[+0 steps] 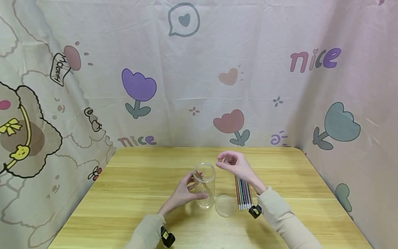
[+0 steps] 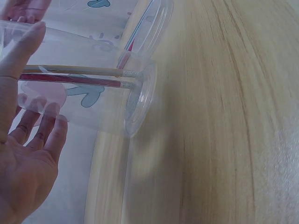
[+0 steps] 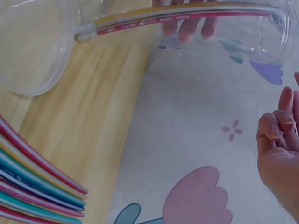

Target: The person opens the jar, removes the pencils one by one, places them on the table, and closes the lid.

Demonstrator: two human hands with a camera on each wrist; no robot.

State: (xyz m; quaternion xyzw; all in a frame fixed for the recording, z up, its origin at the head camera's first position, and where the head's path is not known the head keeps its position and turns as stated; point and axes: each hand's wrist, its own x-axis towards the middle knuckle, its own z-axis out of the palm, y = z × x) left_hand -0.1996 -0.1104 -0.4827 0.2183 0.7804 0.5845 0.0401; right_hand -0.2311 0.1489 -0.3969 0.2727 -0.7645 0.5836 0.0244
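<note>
A tall clear jar point(image 1: 209, 200) stands upright and open-topped near the middle of the wooden table. My left hand point(image 1: 181, 194) holds it from the left, thumb in front and fingers behind. Inside lean two pencils, a yellow one point(image 2: 84, 70) and a red one point(image 2: 74, 80), with their ferrule ends at the bottom. To the right of the jar's mouth, my right hand point(image 1: 234, 164) is raised with loosely bent fingers and nothing in them. Below it lies a row of several striped pencils point(image 1: 244, 193) in mixed colours, partly covered by the right hand and wrist.
A round clear lid point(image 1: 225, 206) lies flat between the jar and the pencil row. The table point(image 1: 140, 204) ends at a printed cloth backdrop point(image 1: 192, 83), which also hangs along both sides. A small black camera sits on each wrist.
</note>
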